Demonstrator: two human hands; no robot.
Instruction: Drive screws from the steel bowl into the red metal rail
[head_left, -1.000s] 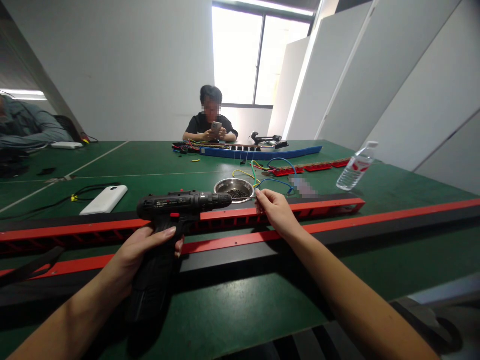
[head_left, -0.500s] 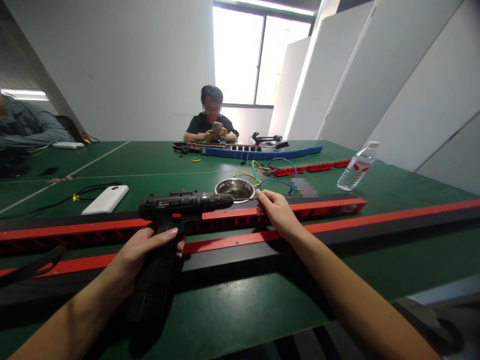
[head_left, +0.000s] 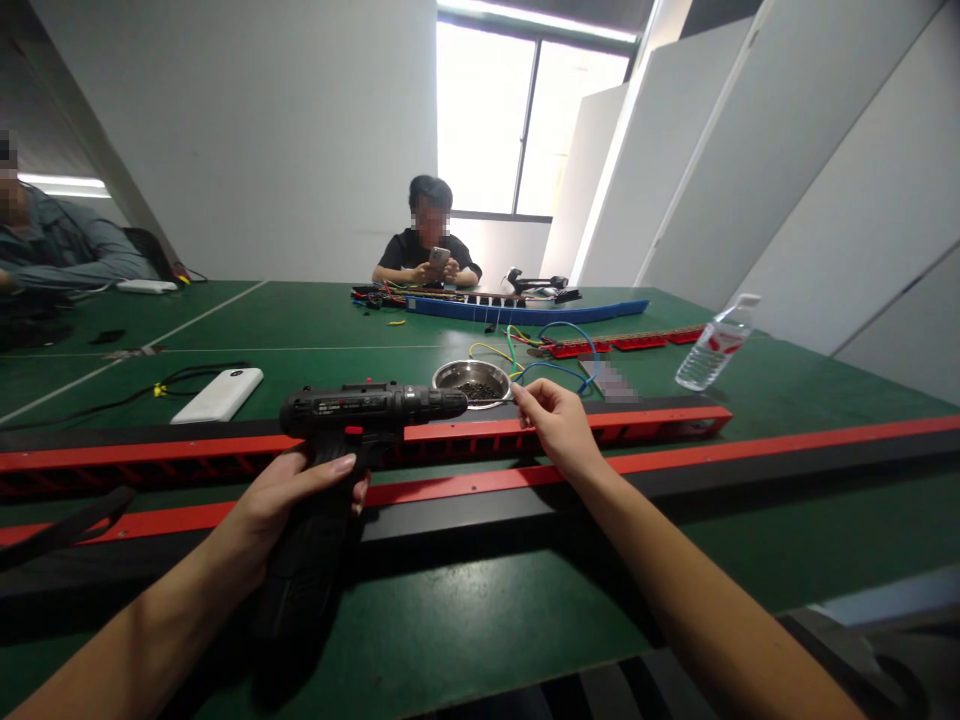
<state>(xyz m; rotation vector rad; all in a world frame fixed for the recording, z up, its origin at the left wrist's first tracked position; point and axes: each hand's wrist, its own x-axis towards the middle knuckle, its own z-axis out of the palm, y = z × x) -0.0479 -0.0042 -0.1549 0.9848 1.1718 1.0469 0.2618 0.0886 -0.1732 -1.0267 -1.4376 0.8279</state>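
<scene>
My left hand [head_left: 289, 495] is wrapped round the grip of a black cordless drill [head_left: 360, 408], whose chuck points to the right. A thin bit reaches from the chuck towards my right hand [head_left: 553, 420]. The fingertips of that hand are pinched together at the bit's far end; whatever they hold is too small to make out. Just behind the bit stands a round metal bowl [head_left: 437, 376] with many small dark screws [head_left: 474, 391] in it. Below the drill, two long red and black rails [head_left: 450, 432] [head_left: 442, 487] lie across the green table.
A white power bank [head_left: 217, 396] with a black cable lies at left, a water bottle [head_left: 716, 345] at right. Farther back are coloured wires [head_left: 510, 350], red strips [head_left: 637, 343] and a long blue part [head_left: 525, 310]. One person [head_left: 427, 255] holds a phone; another [head_left: 67, 240] sits at far left.
The whole view has shifted slightly. My left hand still holds the drill, and my right fingertips stay pinched by the bit's end with barely any movement.
</scene>
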